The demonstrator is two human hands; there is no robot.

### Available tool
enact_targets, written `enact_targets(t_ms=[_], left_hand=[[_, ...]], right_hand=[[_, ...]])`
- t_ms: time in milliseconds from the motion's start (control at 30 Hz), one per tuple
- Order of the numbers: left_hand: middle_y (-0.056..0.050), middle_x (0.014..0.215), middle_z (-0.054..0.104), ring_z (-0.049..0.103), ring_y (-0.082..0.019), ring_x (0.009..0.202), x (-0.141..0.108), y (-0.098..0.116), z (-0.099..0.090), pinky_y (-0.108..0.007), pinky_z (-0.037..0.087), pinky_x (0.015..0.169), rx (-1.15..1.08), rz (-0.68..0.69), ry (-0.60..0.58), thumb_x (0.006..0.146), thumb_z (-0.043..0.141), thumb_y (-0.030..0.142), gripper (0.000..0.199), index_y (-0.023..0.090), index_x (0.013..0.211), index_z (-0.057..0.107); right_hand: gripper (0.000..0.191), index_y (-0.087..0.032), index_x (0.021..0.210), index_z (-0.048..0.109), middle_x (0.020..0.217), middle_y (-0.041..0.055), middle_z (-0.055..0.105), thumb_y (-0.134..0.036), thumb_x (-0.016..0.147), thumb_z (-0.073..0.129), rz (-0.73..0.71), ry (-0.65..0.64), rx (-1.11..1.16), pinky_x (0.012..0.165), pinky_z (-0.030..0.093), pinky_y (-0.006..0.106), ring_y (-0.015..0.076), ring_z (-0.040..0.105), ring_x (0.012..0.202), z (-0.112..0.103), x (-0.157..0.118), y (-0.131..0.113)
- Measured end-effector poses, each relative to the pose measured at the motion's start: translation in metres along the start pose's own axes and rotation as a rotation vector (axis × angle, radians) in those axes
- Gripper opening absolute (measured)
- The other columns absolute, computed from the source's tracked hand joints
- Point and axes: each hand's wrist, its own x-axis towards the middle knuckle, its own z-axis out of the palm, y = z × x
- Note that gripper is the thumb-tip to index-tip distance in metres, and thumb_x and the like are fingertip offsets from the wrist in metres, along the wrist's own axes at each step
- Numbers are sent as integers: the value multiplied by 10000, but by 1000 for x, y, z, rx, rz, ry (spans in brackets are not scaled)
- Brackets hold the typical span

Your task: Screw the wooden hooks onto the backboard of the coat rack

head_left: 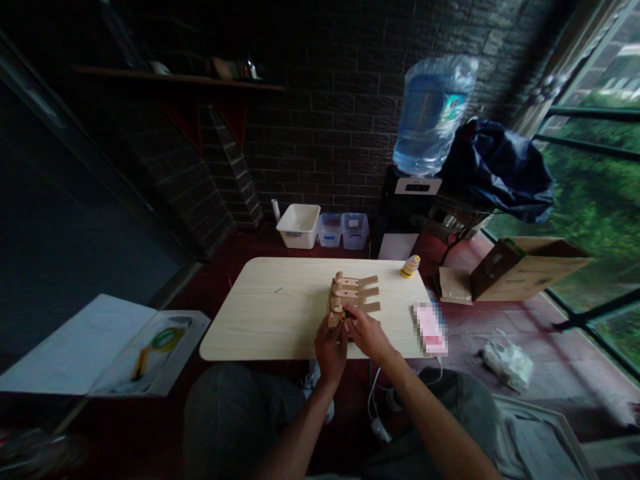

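A tan wooden or cardboard assembly (356, 292) lies on the right half of the pale table, with several parallel strips pointing right and rounded loops at their left ends. My left hand (330, 350) is closed around its near left corner. My right hand (369, 335) meets it there, thumb and fingers pinched together at the nearest strip. Between the fingertips shows a small dark and yellow thing (345, 314), too small to name. My fingers hide the near part of the assembly.
On the table (270, 320) are a thin dark sliver (279, 290) and a small yellow-based bottle (411, 267). A blurred pink item (431, 328) lies at its right edge. An open white case (150, 353) sits left; a cardboard box (525, 270) stands right; plastic bins (300, 227) lie beyond.
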Motion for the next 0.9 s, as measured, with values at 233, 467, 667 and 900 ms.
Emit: enact_targets(t_ms=[233, 467, 667, 900], left_hand=[[-98, 1405, 588, 548, -284, 1304, -1, -2, 0, -503, 514, 1044, 6, 18, 11, 960, 538, 348, 309, 279, 1223, 683], [-101, 1403, 587, 551, -279, 1303, 1, 0, -3, -491, 520, 1038, 8, 27, 2, 957, 528, 308, 296, 269, 1202, 690], [-96, 1390, 598, 562, -270, 1291, 3, 2, -4, -490, 509, 1057, 5, 28, 8, 945, 538, 267, 316, 261, 1229, 677], [-97, 1393, 595, 552, -277, 1301, 1, 2, -4, -507, 501, 1062, -3, 20, 1, 953, 543, 311, 281, 268, 1181, 701]], right_hand=[[446, -305, 1413, 505, 1283, 78, 631, -226, 975, 520, -53, 17, 14, 963, 548, 380, 218, 647, 1133, 2, 3, -2], [500, -307, 1434, 485, 1293, 80, 631, -195, 950, 541, -54, 33, 4, 982, 544, 393, 227, 642, 1161, 4, 5, -3], [498, -299, 1443, 467, 1353, 65, 631, -168, 964, 509, -77, -10, 53, 1031, 515, 402, 215, 626, 1214, 0, 5, -9], [487, -301, 1437, 495, 1306, 78, 654, -216, 961, 545, -16, 14, 26, 975, 545, 398, 226, 658, 1146, 1, 2, -1]])
